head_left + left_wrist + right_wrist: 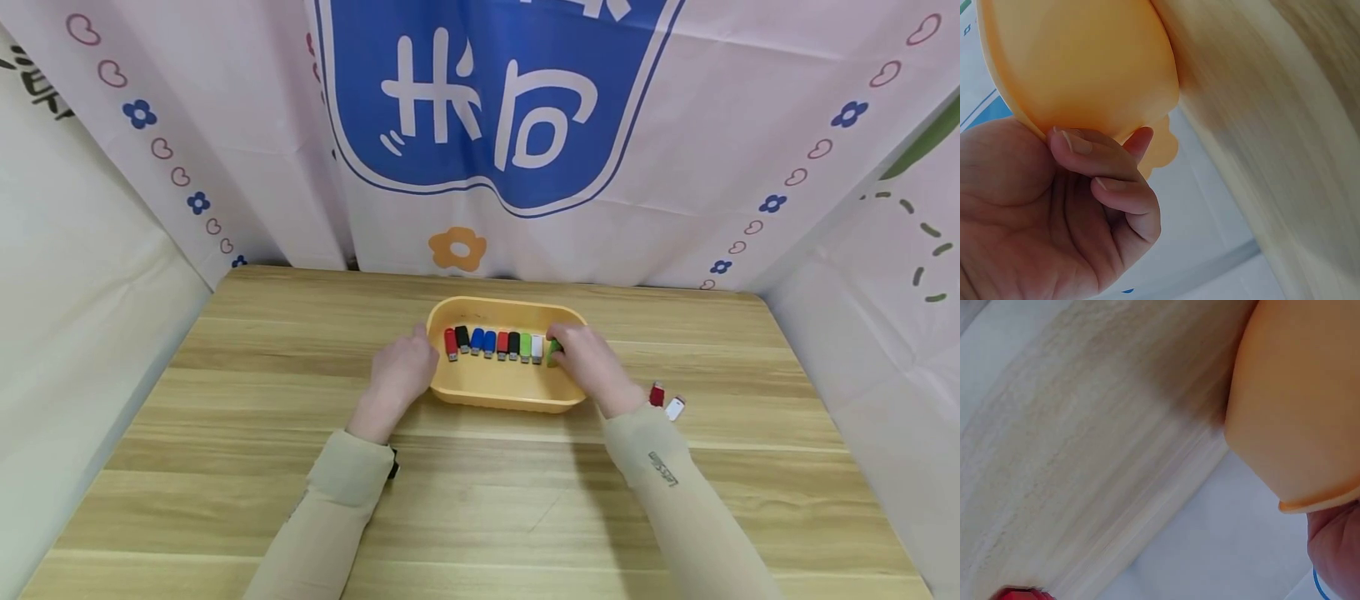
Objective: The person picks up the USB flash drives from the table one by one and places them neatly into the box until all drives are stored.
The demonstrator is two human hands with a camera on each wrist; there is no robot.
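Observation:
A yellow plastic basket [502,387] stands on the table, with a row of USB sticks lying side by side inside. From left to right they run from a red USB stick [451,343] through black, blue, red, black and green to a white USB stick [537,348]. My left hand [405,367] grips the basket's left rim; its curled fingers [1125,194] show at the wall in the left wrist view. At the row's right end, my right hand [588,358] pinches a green USB stick [552,353] inside the basket, partly hidden by the fingers.
To the right of the basket, beside the right forearm, a red USB stick [657,394] and a white one [675,407] lie on the wooden table [480,500]. A printed cloth [660,217] hangs behind the table's far edge.

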